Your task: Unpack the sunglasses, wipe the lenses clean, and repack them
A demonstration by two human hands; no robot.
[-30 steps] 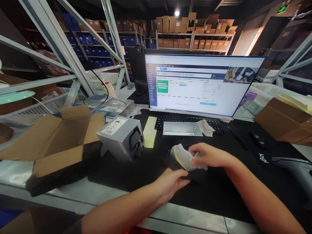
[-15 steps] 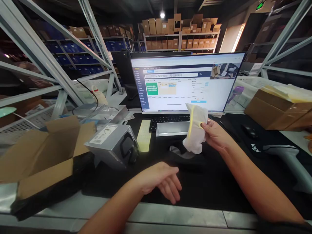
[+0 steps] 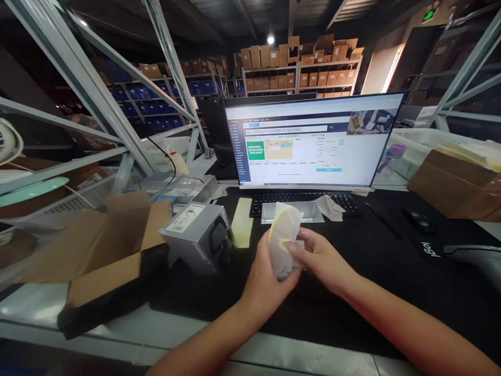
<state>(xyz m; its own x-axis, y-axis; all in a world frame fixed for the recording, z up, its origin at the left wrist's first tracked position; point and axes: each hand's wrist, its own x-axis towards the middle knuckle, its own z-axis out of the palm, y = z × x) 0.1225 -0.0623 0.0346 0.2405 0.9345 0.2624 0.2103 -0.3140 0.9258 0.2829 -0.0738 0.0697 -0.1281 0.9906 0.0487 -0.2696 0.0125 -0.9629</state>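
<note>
A soft white pouch with a yellow edge [image 3: 283, 237] is held up over the black desk mat. My left hand [image 3: 261, 279] wraps round it from the left and below. From the other side, my right hand [image 3: 319, 256] pinches it with thumb and fingers. What the pouch contains, if anything, cannot be seen. Just behind the hands lies an open silver-grey tray [image 3: 311, 211], partly hidden by the pouch. A crumpled white piece of wrapping [image 3: 331, 208] rests at the tray's right end, over the keyboard [image 3: 352, 202].
A grey printed product box [image 3: 188, 243] and an open cardboard carton [image 3: 104, 279] stand to the left. Yellow paper [image 3: 242, 222] lies beside the box. A monitor [image 3: 297, 175] rises behind the keyboard. At right are a mouse [image 3: 418, 220], a handheld scanner [image 3: 477, 258] and another carton [image 3: 450, 185].
The pouch has come down and left, and my left hand has risen and closed round it. The dark item that lay on the mat no longer shows. The crumpled wrapping is now visible.
</note>
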